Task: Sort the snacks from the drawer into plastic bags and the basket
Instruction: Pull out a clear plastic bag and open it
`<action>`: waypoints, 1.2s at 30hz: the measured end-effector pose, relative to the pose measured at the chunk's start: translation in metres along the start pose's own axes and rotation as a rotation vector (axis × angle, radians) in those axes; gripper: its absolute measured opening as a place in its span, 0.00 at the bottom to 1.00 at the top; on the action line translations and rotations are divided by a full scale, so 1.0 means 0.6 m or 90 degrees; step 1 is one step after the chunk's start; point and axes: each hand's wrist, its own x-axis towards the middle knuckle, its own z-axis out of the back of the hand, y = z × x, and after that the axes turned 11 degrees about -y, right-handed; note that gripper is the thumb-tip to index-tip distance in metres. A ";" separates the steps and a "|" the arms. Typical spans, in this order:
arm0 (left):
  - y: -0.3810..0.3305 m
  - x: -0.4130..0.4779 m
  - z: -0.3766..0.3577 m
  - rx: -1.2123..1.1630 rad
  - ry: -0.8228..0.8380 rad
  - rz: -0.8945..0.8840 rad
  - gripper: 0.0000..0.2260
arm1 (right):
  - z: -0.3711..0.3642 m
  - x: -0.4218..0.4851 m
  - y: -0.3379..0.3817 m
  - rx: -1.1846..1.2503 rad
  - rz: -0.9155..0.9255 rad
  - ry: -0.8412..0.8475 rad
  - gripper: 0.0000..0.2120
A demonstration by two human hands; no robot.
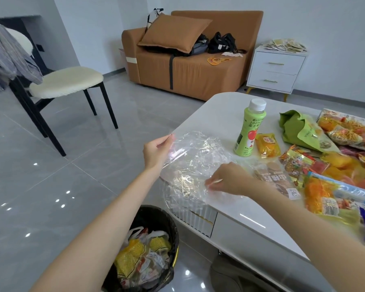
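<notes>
1. My left hand (156, 150), left of centre, pinches the upper left corner of the one clear bag (190, 163) between thumb and fingers.
2. My right hand (230, 180), at centre, pinches the bag's lower right edge, fingers curled onto the film.
3. The bag is crumpled and stretched between my two hands. It sits over the left end of the one white table (219, 110), and its lower part hangs past the table's edge.
4. One green bottle (250, 128) with a white cap stands upright on the table, right of the bag and apart from it.
5. The snacks (335, 165) lie heaped on the table at the right of the frame.
   - One yellow packet (268, 144) is just beside the bottle.
   - One green pouch (299, 129) lies above it.
   - One brown pack (276, 178) is just beside my right hand.
   - The rest overlap too much for me to count.
6. One black bin (169, 226), lower centre on the floor, holds wrappers.
7. Along the top of the frame:
   - one chair (67, 81), upper left;
   - one sofa (188, 66) with one cushion (173, 32) and two dark bags (221, 43);
   - one cabinet (276, 70) with two drawers, upper right, with flat packets on top that are too small to count.
</notes>
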 end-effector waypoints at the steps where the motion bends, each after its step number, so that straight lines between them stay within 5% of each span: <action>1: -0.008 -0.015 0.006 -0.001 0.053 -0.009 0.13 | 0.001 -0.007 -0.009 0.110 -0.072 -0.024 0.10; 4: -0.024 -0.059 0.026 -0.010 0.196 -0.030 0.12 | 0.012 -0.021 -0.020 0.505 -0.276 -0.089 0.11; 8: -0.032 -0.093 0.043 0.023 0.332 -0.065 0.07 | 0.048 -0.015 0.005 0.656 -0.373 -0.042 0.24; 11: -0.032 -0.107 0.052 0.109 0.459 -0.108 0.07 | 0.060 -0.010 0.030 0.632 -0.399 -0.022 0.27; 14: -0.031 -0.115 0.063 0.175 0.542 -0.116 0.13 | 0.058 -0.012 0.040 0.551 -0.393 -0.106 0.12; 19: -0.029 -0.088 0.051 0.229 0.402 0.001 0.22 | 0.079 -0.036 0.035 0.463 -0.323 -0.156 0.09; 24: -0.015 -0.094 0.010 0.513 0.485 0.005 0.29 | 0.136 -0.080 0.019 0.392 -0.261 -0.223 0.08; 28: 0.004 -0.088 -0.018 0.543 0.538 0.019 0.52 | 0.187 -0.126 -0.003 0.371 -0.282 -0.275 0.10; 32: -0.020 -0.116 -0.041 0.622 0.568 0.014 0.34 | 0.205 -0.175 -0.025 0.325 -0.335 -0.293 0.11; 36: 0.016 -0.109 -0.066 0.665 0.608 -0.018 0.38 | 0.206 -0.225 -0.042 0.295 -0.381 -0.291 0.10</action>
